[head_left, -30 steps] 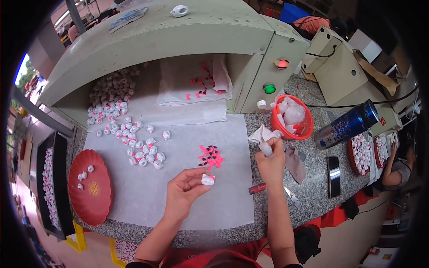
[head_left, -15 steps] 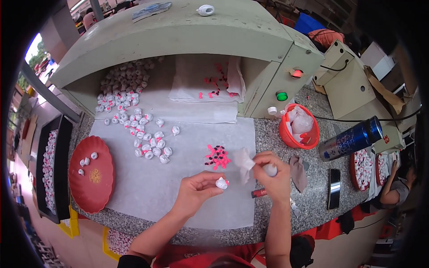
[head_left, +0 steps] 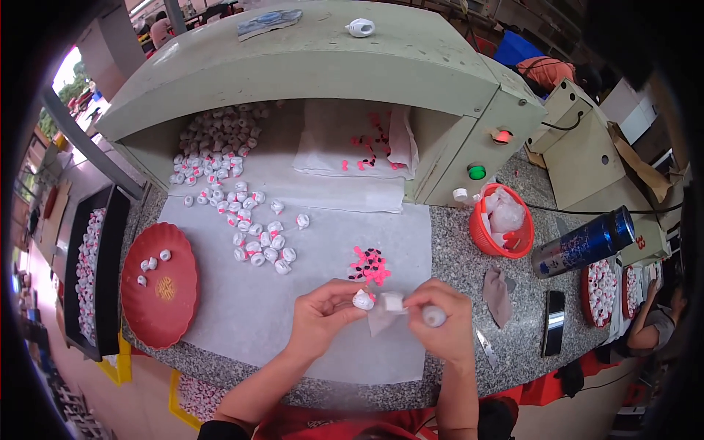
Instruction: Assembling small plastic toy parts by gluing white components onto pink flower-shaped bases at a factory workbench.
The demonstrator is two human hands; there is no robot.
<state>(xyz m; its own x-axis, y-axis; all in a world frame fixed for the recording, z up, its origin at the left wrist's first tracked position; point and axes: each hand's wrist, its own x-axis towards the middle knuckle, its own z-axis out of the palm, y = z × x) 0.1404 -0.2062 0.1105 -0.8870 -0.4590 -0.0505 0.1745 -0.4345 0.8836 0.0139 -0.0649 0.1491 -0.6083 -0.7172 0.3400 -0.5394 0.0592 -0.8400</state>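
Note:
My left hand (head_left: 320,314) pinches a small white cat-head figure (head_left: 363,299) with a pink bow on its side. Close to it on the right, my right hand (head_left: 445,323) is closed on a white cloth (head_left: 381,317), slightly blurred. A round, whitish bottle-like thing (head_left: 433,316) sticks out of the same hand; its other part is hidden by the fingers. Cloth and figure nearly meet; whether they touch I cannot tell. Just beyond lies a heap of pink pieces with dark spots (head_left: 372,264). Several white figures (head_left: 257,242) are spread at the left on white paper (head_left: 279,323).
A pale green metal box (head_left: 293,73) stands behind, holding more figures. At left are a red scalloped tray (head_left: 187,323) and a black bin (head_left: 110,323). A red basket (head_left: 480,233), blue bottle (head_left: 579,246), grey cloth (head_left: 498,297), tweezers (head_left: 485,348) and phone (head_left: 554,323) sit right.
My right hand has brought the white cloth left and down, close to the figure. My left hand keeps hold of the figure. The whole view has shifted slightly.

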